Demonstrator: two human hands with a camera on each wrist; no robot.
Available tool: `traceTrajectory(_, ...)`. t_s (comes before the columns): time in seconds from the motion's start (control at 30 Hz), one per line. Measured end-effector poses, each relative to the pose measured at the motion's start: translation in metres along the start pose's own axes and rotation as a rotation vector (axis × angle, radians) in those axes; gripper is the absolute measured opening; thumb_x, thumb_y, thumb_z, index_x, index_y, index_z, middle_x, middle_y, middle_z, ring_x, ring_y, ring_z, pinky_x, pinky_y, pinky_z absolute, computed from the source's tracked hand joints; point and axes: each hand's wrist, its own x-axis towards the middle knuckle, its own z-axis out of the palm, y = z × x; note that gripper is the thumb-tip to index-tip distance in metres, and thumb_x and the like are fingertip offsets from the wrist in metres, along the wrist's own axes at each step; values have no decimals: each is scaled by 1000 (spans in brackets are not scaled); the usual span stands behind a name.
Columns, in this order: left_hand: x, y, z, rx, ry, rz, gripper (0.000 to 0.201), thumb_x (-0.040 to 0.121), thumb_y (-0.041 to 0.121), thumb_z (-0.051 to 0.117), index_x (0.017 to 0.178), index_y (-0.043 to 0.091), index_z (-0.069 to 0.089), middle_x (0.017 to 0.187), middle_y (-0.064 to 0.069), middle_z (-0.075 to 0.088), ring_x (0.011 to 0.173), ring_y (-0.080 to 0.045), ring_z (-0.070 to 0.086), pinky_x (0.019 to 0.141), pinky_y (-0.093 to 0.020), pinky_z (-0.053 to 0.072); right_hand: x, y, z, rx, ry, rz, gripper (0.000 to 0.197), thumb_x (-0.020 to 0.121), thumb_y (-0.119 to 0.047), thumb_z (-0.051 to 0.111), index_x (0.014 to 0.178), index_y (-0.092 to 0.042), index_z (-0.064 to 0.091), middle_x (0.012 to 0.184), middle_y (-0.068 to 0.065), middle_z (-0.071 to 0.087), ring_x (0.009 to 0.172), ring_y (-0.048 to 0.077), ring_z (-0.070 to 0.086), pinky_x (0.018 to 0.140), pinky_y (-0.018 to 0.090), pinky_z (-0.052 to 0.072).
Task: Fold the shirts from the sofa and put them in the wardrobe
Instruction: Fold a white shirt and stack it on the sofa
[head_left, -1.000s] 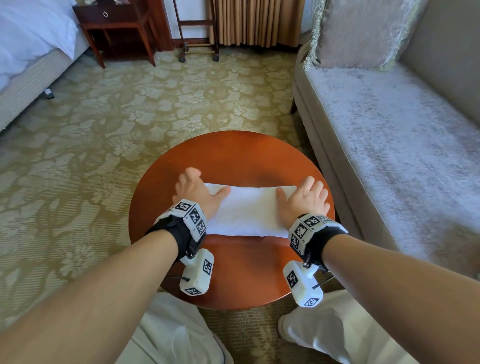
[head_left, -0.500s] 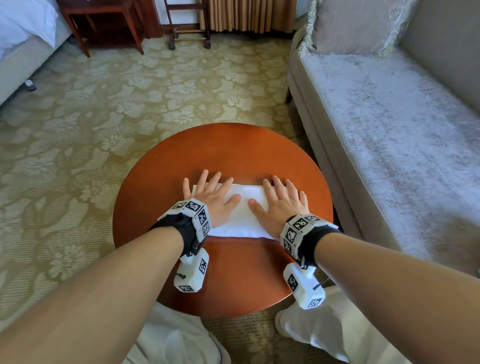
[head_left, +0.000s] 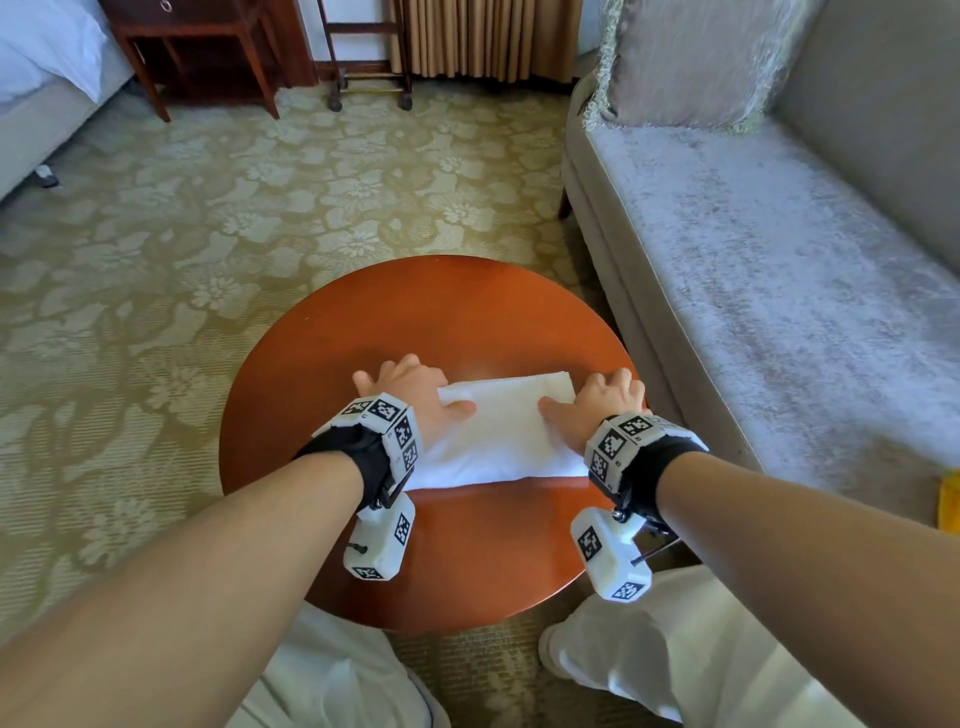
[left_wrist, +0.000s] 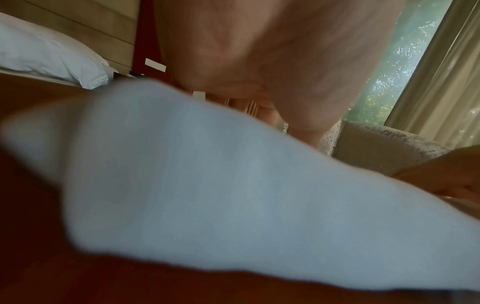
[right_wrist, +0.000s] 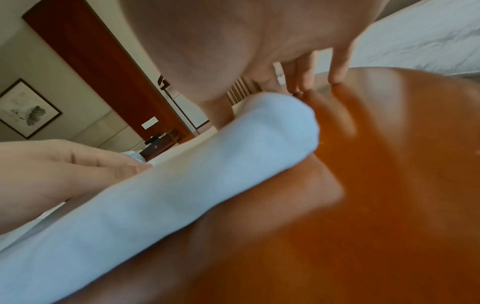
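We see a folded white shirt (head_left: 498, 436) lying on the round wooden worktop (head_left: 431, 312), which stands just beside the grey sofa (head_left: 769, 270). Our left hand (head_left: 410, 395) is at the shirt's left end, thumb laid on top of the cloth and the other fingers down past its edge toward the wood. Our right hand (head_left: 597, 402) is at the right end, thumb on the cloth, and in the right wrist view its fingertips (right_wrist: 335, 80) touch the worktop just beyond the fold. Both hands look curled around the ends of the shirt, gripping it between thumb and fingers. A cushion (head_left: 691, 62) leans at the sofa's far end, and a patterned carpet (head_left: 208, 234) covers the floor.
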Motion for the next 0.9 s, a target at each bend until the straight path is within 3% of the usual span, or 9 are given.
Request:
traceTrajectory(0.1, -2, -3, -4, -47, -11, -1, 47, 77, 74, 57, 95, 30, 64, 96, 7, 57, 102, -20, 49, 87, -40, 25, -8, -5, -11, 77, -104, 27, 58, 87, -45, 55, 131, -8, 49, 132, 10, 43, 102, 29, 53, 81, 38, 49)
traceTrajectory(0.2, 0, -9, -1, -97, -18, 20, 53, 69, 76, 64, 95, 30, 59, 97, 8, 58, 99, -19, 47, 85, -38, 25, -13, -11, -16, 161, -129, 69, 42, 84, -33, 61, 116, -6, 58, 95, 8, 59, 65, 20, 55, 59, 27, 48)
traceTrajectory(0.33, 10, -21, 8, -131, -45, -3, 64, 51, 87, 60, 83, 32, 53, 96, 5, 57, 98, -23, 47, 82, -37, 31, -15, -14, -25, 203, -161, 136, 47, 79, -33, 67, 117, -7, 59, 96, 9, 63, 79, 23, 61, 63, 26, 48)
traceTrajectory(0.4, 13, -21, 5, -101, -74, 14, 64, 53, 87, 61, 84, 31, 54, 93, 6, 57, 95, -22, 48, 83, -38, 30, -13, -14, -33, 254, -235, 155, 42, 75, -33, 72, 106, -8, 60, 82, 8, 60, 68, 22, 57, 58, 25, 44)
traceTrajectory(0.5, 15, -18, -3, -63, -91, 57, 63, 61, 80, 68, 83, 22, 61, 80, 6, 59, 82, -18, 49, 85, -40, 29, -11, -11, -34, 322, -367, 210, 45, 62, -32, 77, 98, -8, 65, 92, 11, 65, 78, 26, 63, 66, 30, 51)
traceTrajectory(0.67, 21, -17, -6, -179, -169, 164, 57, 62, 70, 76, 64, 18, 53, 57, 2, 42, 55, -18, 39, 58, -29, 27, -5, 1, -25, 527, -420, 278, 71, 33, -40, 76, 96, -9, 67, 94, 10, 70, 78, 28, 65, 75, 36, 55)
traceTrajectory(0.73, 19, -12, -6, -235, -196, 212, 60, 63, 68, 77, 60, 17, 45, 56, 2, 33, 55, -19, 33, 57, -29, 24, -10, 10, -30, 606, -418, 285, 73, 36, -38, 76, 102, -7, 66, 97, 11, 69, 78, 30, 65, 73, 36, 54)
traceTrajectory(0.8, 13, -2, -6, -302, -211, 241, 62, 67, 63, 78, 60, 17, 38, 55, 2, 27, 56, -18, 29, 57, -30, 20, -18, 22, -39, 686, -399, 278, 55, 54, -30, 76, 101, -3, 66, 97, 16, 69, 80, 32, 66, 73, 37, 55)
traceTrajectory(0.9, -1, 20, -15, -380, -234, 275, 64, 68, 61, 79, 61, 14, 37, 56, 1, 25, 55, -17, 27, 57, -29, 20, -33, 45, -59, 740, -309, 267, 50, 57, -26, 75, 100, -2, 68, 103, 23, 70, 94, 38, 69, 87, 49, 56)
